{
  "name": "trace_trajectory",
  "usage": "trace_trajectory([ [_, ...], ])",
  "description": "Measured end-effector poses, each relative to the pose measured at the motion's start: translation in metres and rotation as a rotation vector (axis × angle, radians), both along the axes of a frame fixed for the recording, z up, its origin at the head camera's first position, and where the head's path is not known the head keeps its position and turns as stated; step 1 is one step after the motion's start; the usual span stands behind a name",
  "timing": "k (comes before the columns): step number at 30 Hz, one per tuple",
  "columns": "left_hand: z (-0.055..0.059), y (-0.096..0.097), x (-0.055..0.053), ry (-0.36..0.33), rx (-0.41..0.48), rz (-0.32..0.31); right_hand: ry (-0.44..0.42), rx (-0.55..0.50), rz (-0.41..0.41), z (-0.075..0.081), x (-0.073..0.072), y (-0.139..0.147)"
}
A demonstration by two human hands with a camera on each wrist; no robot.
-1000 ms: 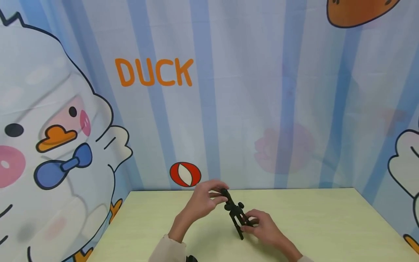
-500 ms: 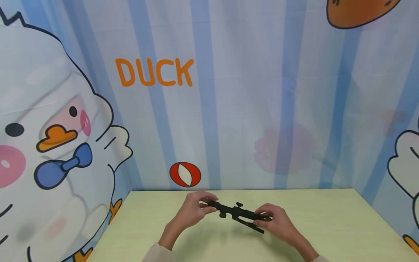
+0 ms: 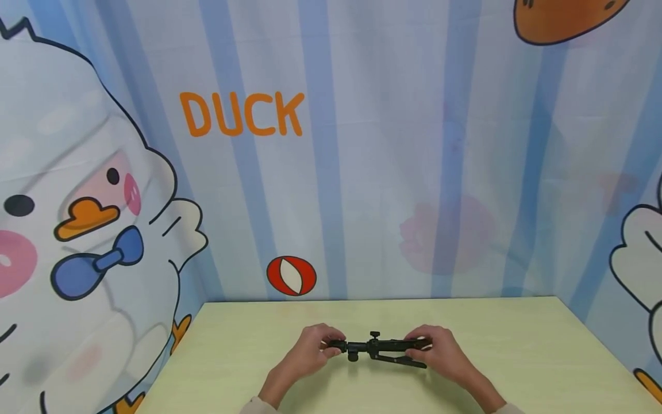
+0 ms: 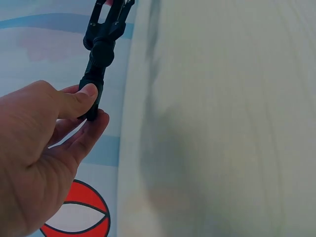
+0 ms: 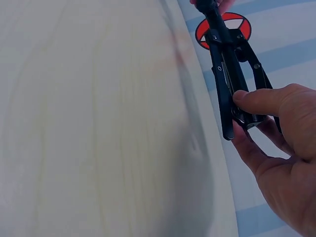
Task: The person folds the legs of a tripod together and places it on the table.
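Observation:
A small black tripod (image 3: pixel 373 346) lies nearly level between my two hands, above the table. Its legs point right and are partly spread, one angled below the centre column. My left hand (image 3: pixel 312 349) pinches the narrow head end between thumb and fingers; the left wrist view shows the thumb on the collar below a round knob (image 4: pixel 102 53). At the leg end, my right hand (image 3: pixel 439 352) grips the column and a leg. In the right wrist view the thumb presses near the column's end, with one leg (image 5: pixel 224 106) free beside it. Fingers hide part of both ends.
The pale yellow table (image 3: pixel 522 351) stretches out under both hands, with their shadows on it. Behind it hangs a striped blue and white curtain (image 3: pixel 383 172) printed with ducks, a red ball and orange letters.
The tripod has turned from a steep slant to nearly level. My left hand has come down with the head end, and my right hand has moved to the right with the legs.

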State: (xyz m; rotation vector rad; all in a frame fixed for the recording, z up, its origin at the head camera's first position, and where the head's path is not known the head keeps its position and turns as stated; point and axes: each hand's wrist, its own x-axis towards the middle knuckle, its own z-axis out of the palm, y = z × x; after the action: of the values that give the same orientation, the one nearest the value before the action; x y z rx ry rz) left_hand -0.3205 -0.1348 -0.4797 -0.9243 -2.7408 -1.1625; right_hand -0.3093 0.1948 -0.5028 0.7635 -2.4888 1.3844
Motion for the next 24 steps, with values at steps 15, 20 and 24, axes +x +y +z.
trace_trajectory([
  [15, -0.024, 0.005, -0.009, 0.023, -0.097, -0.018, 0.003, 0.048, 0.007, -0.018, -0.007, 0.001],
  [20, -0.027, 0.005, -0.011, 0.021, -0.124, -0.015, 0.024, 0.054, 0.003, -0.022, -0.009, 0.001],
  [24, -0.027, 0.004, -0.011, 0.015, -0.132, -0.021, 0.022, 0.063, -0.001, -0.023, -0.01, 0.001],
])
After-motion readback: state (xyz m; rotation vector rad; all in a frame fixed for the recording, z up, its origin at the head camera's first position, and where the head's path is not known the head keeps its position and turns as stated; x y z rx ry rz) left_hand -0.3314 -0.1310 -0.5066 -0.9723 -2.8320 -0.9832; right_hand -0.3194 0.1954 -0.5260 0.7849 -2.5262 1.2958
